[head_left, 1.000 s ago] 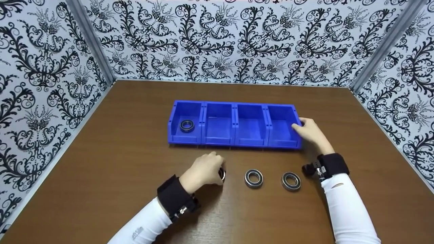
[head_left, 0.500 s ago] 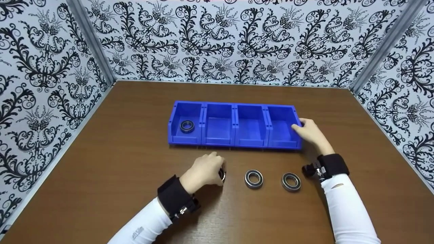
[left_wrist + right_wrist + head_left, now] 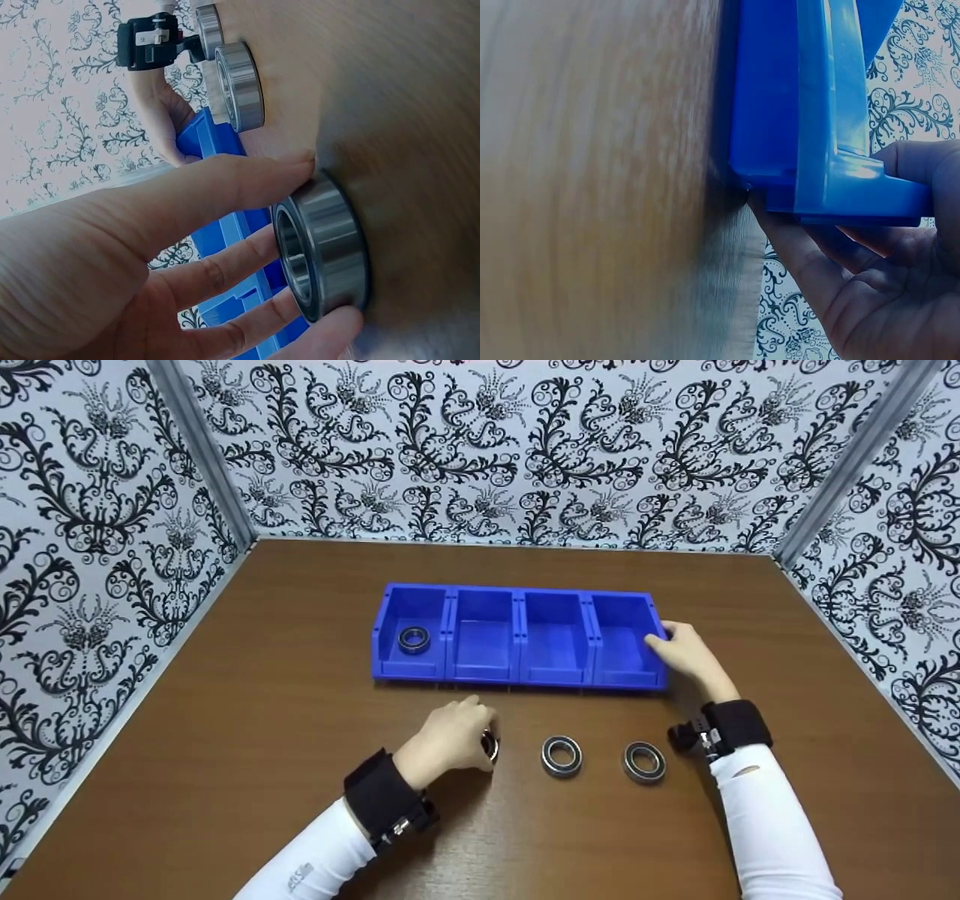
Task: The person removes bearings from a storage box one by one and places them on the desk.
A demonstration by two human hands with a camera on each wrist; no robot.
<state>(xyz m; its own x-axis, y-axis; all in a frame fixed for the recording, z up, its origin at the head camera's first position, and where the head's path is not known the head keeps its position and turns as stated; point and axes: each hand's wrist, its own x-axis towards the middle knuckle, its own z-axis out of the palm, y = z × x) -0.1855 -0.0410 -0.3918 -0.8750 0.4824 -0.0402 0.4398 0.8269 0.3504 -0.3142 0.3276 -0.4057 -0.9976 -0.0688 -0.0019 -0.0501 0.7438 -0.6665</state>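
My left hand [image 3: 452, 737] grips a steel ball bearing [image 3: 330, 240] low over the table, thumb on one side of its outer ring and fingertips on the other. To its right in the head view, two more bearings lie flat: one bearing [image 3: 561, 756] in the middle and another bearing [image 3: 643, 763] further right. Behind them stands a blue bin row [image 3: 484, 672] with several compartments. A bearing [image 3: 414, 640] lies in its leftmost compartment. At the row's right end, my right hand [image 3: 686, 654] holds the side wall, thumb over the top edge and fingers along the outside.
The brown wooden table [image 3: 262, 660] carries everything. Patterned walls [image 3: 510, 457] enclose it at the back and both sides, with grey posts [image 3: 206, 450] at the corners. Each wrist wears a black strap [image 3: 736, 727] with a small camera.
The left wrist has shifted very slightly to the left, and the bearing in that hand is tilted a touch more. My right hand, the bin row and the other bearings stay put.
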